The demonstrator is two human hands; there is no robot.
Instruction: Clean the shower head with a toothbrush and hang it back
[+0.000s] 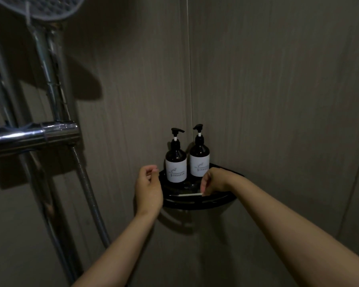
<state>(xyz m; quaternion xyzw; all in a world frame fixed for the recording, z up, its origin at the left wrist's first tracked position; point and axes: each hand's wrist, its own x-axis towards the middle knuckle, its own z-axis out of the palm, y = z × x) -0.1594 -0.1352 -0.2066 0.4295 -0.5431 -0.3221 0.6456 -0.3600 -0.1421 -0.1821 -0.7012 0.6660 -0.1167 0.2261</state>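
The round grey shower head (50,7) hangs at the top left on its chrome riser (48,69), face down. A white toothbrush (190,195) lies along the front rim of a black corner shelf (197,203). My right hand (212,182) pinches the toothbrush's right end with its fingertips. My left hand (148,188) hovers just left of the shelf, fingers loosely curled, holding nothing.
Two dark pump bottles (176,160) (199,156) with white labels stand on the shelf behind the toothbrush. A chrome mixer bar (33,134) juts out at the left, and a metal hose (91,195) hangs below it. Grey wall panels meet in the corner.
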